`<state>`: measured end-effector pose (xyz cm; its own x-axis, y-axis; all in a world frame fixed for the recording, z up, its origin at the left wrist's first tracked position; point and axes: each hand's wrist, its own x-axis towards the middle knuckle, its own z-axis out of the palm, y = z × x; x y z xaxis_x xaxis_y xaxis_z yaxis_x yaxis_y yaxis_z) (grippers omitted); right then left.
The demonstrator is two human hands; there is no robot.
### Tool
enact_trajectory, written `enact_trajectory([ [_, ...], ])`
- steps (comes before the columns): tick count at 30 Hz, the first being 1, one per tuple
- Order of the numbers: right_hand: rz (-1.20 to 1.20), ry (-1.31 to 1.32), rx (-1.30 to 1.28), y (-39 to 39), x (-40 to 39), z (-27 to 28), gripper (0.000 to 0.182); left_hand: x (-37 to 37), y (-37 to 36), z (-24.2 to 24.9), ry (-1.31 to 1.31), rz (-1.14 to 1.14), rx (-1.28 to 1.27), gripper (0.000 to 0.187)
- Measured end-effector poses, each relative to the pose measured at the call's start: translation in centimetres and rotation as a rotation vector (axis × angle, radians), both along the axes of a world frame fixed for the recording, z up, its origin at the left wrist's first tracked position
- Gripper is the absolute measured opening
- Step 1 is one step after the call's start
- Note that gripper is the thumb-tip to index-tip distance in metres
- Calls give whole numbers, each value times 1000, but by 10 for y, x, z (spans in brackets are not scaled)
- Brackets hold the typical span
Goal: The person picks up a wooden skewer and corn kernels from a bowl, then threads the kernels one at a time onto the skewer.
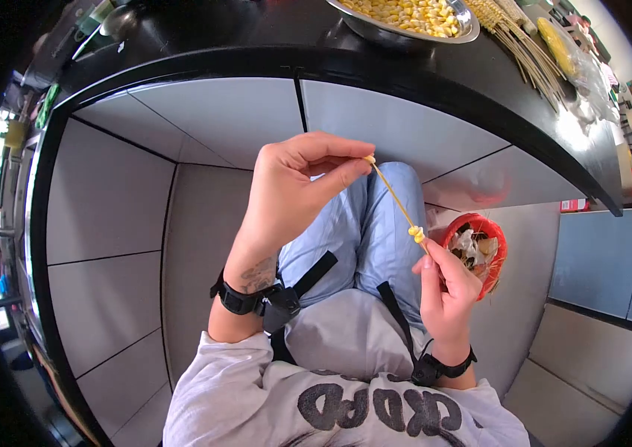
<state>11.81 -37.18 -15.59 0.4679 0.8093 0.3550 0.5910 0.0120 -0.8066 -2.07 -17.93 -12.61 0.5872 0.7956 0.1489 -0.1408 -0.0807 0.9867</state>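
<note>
My left hand (295,190) pinches a yellow corn kernel (369,159) at the upper tip of a thin bamboo skewer (394,200). My right hand (446,287) grips the skewer's lower end, just below a few kernels (416,234) threaded on it. The skewer slants from upper left to lower right above my lap in light blue jeans (364,231). Both wrists wear black straps.
A black counter (271,45) curves across the top, bearing a metal bowl (361,26) of corn kernels and a bundle of bare skewers (528,48). A red bin (489,232) lined with plastic stands on the grey tiled floor behind my right hand.
</note>
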Motion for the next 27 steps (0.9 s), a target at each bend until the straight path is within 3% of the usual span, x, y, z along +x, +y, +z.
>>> enact_trajectory([
  [6, 8, -51, -120, -2, 0, 7, 21, 2, -5, -3, 34, 39, 34, 15],
  [12, 1, -63, 9, 0, -1, 3, 26, 5, -9, -5, 25, 77, 121, 15],
  [27, -10, -84, -19, -2, 2, 2, 26, 13, -16, -5, 120, 175, 594, 14],
])
